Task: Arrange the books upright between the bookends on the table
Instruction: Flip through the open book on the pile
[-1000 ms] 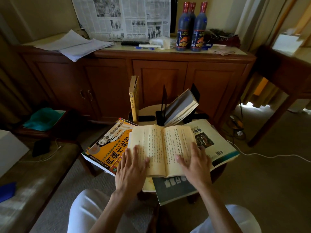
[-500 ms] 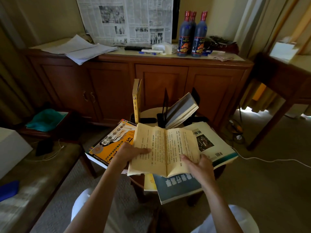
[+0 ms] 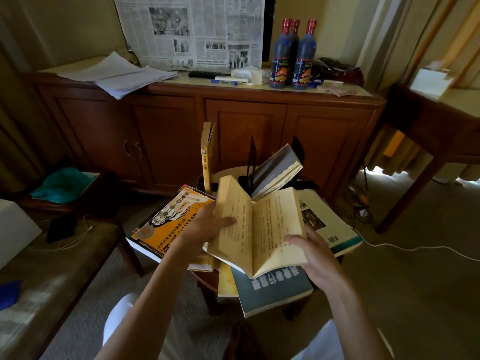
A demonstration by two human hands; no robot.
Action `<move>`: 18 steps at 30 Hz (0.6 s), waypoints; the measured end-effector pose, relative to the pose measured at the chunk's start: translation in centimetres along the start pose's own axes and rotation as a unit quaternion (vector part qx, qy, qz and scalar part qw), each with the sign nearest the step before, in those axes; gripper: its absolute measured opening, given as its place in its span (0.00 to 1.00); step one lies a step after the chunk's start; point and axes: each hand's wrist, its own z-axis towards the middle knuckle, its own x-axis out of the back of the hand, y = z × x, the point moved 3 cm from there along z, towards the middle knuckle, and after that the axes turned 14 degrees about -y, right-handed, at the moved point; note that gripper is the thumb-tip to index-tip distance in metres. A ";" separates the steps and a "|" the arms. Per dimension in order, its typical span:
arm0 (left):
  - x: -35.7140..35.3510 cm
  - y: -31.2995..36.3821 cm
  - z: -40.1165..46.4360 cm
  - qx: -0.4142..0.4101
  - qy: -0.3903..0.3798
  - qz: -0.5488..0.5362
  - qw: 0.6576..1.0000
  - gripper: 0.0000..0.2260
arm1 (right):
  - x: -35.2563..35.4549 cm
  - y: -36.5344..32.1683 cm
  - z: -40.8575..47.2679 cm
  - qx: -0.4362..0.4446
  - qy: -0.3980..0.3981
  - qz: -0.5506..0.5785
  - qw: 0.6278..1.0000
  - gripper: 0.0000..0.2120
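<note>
An open yellowed paperback (image 3: 262, 229) is lifted above the small round table (image 3: 228, 175). My left hand (image 3: 202, 229) grips its left half, thumb on the page. My right hand (image 3: 314, 253) holds its right half from below, thumb on the page. Beneath lie an orange-covered book (image 3: 168, 224), a dark teal book (image 3: 270, 292), a thin yellow book (image 3: 227, 281) and a white book with a barcode (image 3: 327, 224). A yellow book (image 3: 206, 157) stands upright at the back. A grey book (image 3: 278, 170) leans between two black bookends (image 3: 252, 162).
A wooden cabinet (image 3: 207, 113) stands behind the table, with papers, a newspaper (image 3: 192, 32) and dark bottles (image 3: 293, 53) on top. A bench (image 3: 59, 255) with a phone and cable is at left. A side table (image 3: 426, 131) and a white cable (image 3: 415, 249) are at right.
Both hands went from resting flat on the open book's pages to gripping it. The book has risen off the pile and its two halves have folded closer together.
</note>
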 end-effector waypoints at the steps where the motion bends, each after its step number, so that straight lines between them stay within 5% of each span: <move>1: -0.9 0.5 -0.1 -0.002 -0.017 -0.004 1.000 0.17 | -0.6 -0.4 0.0 0.005 -0.015 0.013 1.000 0.18; 8: -6.3 0.9 0.2 0.022 -0.122 -0.012 0.992 0.33 | -2.6 -1.7 0.4 -0.010 -0.075 0.055 0.996 0.20; 11: -7.5 -0.1 0.1 0.026 -0.153 0.013 0.988 0.31 | -2.6 -1.8 0.6 -0.012 -0.060 0.049 0.997 0.17; 15: -7.8 -0.2 0.5 -0.038 -0.068 0.067 0.995 0.16 | -1.5 -0.8 0.3 0.003 0.021 0.077 0.997 0.12; 18: -6.0 -0.7 0.9 -0.031 -0.041 -0.071 0.996 0.30 | -0.9 -0.7 -0.5 -0.002 0.006 0.134 0.991 0.14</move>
